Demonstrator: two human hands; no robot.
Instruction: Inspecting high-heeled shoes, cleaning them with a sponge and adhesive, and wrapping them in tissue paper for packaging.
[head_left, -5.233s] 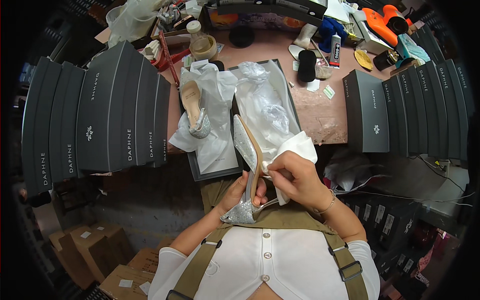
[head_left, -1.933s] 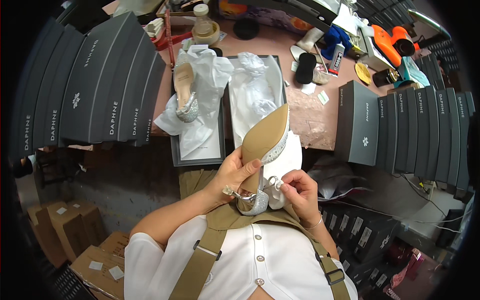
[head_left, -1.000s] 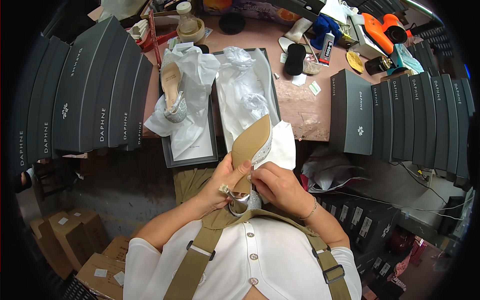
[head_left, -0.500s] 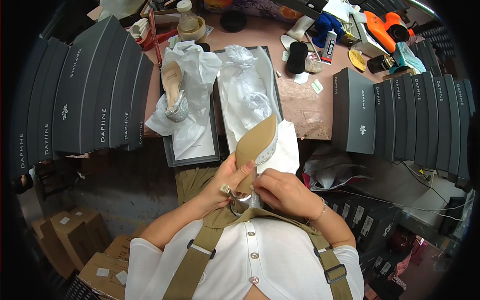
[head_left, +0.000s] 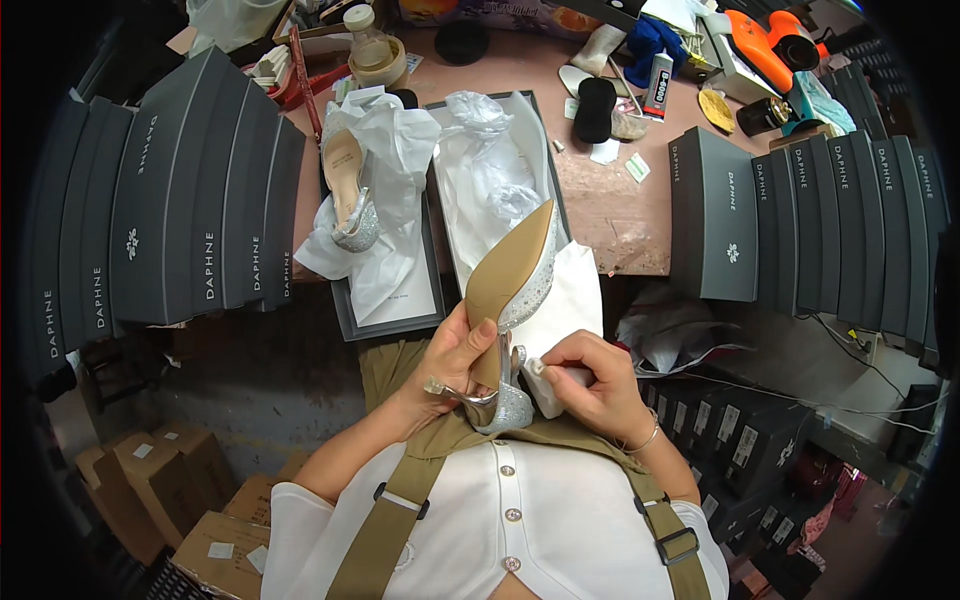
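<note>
My left hand (head_left: 450,355) is closed round a silvery glitter high-heeled shoe (head_left: 512,265). Its tan sole is turned toward me, toe pointing up and away, with the shiny heel by my wrist. Just right of the shoe's strap, my right hand (head_left: 597,385) pinches a small whitish wad (head_left: 537,367) between thumb and fingertips; its exact kind is unclear. White tissue paper (head_left: 572,290) hangs over the table edge behind the shoe. The matching shoe (head_left: 347,185) lies on crumpled tissue in the left open box (head_left: 385,330).
A second open box (head_left: 562,190) with tissue sits beside it. Dark grey shoe boxes stand in rows at left (head_left: 165,190) and right (head_left: 712,215). A glue tube (head_left: 658,85), black pad (head_left: 595,110) and orange heat tool (head_left: 755,50) lie at the back right. Cardboard cartons (head_left: 165,485) are below left.
My right hand has moved right, away from the shoe, with the small wad now showing in its fingers. The shoe has tilted more upright, and its glitter heel part has come into sight.
</note>
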